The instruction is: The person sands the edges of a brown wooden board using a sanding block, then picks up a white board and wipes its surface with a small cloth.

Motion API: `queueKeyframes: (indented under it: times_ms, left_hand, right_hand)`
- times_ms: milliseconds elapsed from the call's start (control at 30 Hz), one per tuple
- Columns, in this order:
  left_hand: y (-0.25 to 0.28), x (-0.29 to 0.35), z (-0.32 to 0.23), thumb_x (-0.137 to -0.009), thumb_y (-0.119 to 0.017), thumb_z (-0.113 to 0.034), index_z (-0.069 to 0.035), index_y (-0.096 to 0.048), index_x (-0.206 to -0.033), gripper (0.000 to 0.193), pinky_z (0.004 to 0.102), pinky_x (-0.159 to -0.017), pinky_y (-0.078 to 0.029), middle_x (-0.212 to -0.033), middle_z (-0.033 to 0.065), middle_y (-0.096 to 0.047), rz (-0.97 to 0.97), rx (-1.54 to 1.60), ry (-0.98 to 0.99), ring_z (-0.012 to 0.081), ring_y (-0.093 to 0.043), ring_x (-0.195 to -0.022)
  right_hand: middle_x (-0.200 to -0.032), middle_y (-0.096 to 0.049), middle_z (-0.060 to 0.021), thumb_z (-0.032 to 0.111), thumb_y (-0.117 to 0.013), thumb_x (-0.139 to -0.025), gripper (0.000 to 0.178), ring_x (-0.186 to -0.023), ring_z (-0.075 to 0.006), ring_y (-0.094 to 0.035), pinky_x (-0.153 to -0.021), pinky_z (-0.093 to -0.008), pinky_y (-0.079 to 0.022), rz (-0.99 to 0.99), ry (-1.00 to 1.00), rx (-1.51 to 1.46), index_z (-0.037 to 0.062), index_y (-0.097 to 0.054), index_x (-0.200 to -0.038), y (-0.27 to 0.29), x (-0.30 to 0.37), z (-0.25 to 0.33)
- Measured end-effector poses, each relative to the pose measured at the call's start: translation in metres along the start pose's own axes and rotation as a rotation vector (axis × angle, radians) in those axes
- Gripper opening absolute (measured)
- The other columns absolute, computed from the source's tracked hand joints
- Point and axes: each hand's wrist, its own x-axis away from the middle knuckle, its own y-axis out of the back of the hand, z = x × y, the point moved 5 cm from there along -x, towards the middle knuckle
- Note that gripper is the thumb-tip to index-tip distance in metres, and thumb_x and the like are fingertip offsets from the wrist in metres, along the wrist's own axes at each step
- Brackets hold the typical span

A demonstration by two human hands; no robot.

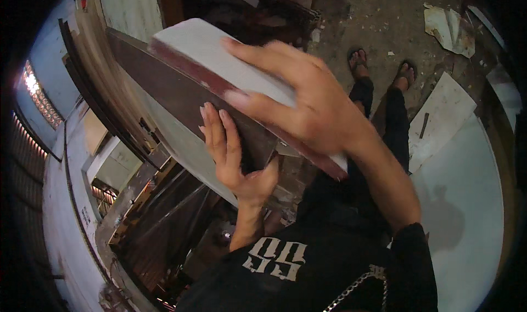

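Observation:
My right hand [315, 100] is closed around a long, flat block [189, 40] with a whitish top and a dark reddish-brown side. Its thumb presses that brown side and its fingers lie over the pale top. Beneath the block runs a dark brown board [159, 73], slanting from upper left toward my body. Against the board's brown face my left hand [233, 166] lies with fingers stretched out, its thumb spread toward the board's near end. The block hides part of the board, and I cannot tell whether the two touch.
Tall boards [101, 59] lean along the left side. A torn pale sheet [447, 32], a whitish offcut [444, 114] and a large pale panel [466, 191] lie on the right. My sandalled feet stand on the littered floor [384, 21].

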Motion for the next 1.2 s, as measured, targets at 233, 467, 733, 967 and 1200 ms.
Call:
queueKeyframes:
  times_ms: [233, 467, 733, 967, 1200]
  left_hand:
    - [0.002, 0.005, 0.011, -0.065, -0.07, -0.011, 0.002, -0.047, -0.143, 0.083, 0.0552, -0.117, -0.019, -0.152, 0.0253, -0.038, -0.005, 0.006, 0.006, 0.043, -0.032, -0.144]
    - [-0.002, 0.003, 0.006, -0.065, -0.072, -0.011, 0.001, -0.046, -0.144, 0.085, 0.0559, -0.118, -0.016, -0.154, 0.0242, -0.037, 0.046, 0.045, -0.008, 0.0425, -0.03, -0.145]
    - [0.001, 0.009, 0.011, -0.066, -0.073, -0.011, -0.001, -0.048, -0.143, 0.082, 0.0575, -0.117, -0.015, -0.154, 0.0234, -0.037, 0.024, 0.018, 0.002, 0.0421, -0.029, -0.146]
    - [0.01, 0.013, 0.012, -0.07, -0.073, -0.017, 0.001, -0.048, -0.143, 0.079, 0.0519, -0.119, -0.017, -0.155, 0.0226, -0.035, 0.025, 0.057, -0.039, 0.038, -0.03, -0.146]
    - [0.038, 0.057, 0.064, -0.086, -0.07, -0.032, 0.0, -0.039, -0.146, 0.075, 0.0546, -0.118, -0.015, -0.154, 0.0202, -0.034, -0.104, 0.202, 0.177, 0.0395, -0.028, -0.144]
  right_hand:
    - [-0.133, -0.06, -0.0172, 0.04, -0.064, -0.091, 0.063, -0.12, -0.0246, -0.058, -0.104, -0.0331, -0.041, -0.01, -0.125, -0.185, 0.0005, -0.053, -0.138, 0.009, 0.031, -0.035]
    - [-0.115, -0.065, -0.0221, 0.049, -0.065, -0.089, 0.066, -0.108, -0.0325, -0.063, -0.096, -0.0361, -0.046, -0.068, -0.022, -0.069, -0.0011, -0.059, -0.132, -0.003, -0.01, -0.042]
    - [-0.107, -0.063, -0.0233, 0.048, -0.067, -0.087, 0.07, -0.101, -0.0347, -0.062, -0.092, -0.0358, -0.045, -0.019, -0.013, -0.033, 0.0007, -0.055, -0.137, -0.012, 0.003, -0.019]
    - [-0.136, -0.056, -0.0096, 0.038, -0.059, -0.096, 0.058, -0.123, -0.0171, -0.051, -0.106, -0.0297, -0.038, -0.185, -0.246, -0.244, 0.0009, -0.052, -0.139, 0.043, 0.042, -0.054]
    - [-0.142, -0.05, -0.0118, 0.036, -0.066, -0.091, 0.072, -0.126, -0.0198, -0.049, -0.106, -0.0326, -0.038, -0.399, -0.494, -0.031, 0.0012, -0.039, -0.148, 0.094, 0.119, 0.001]
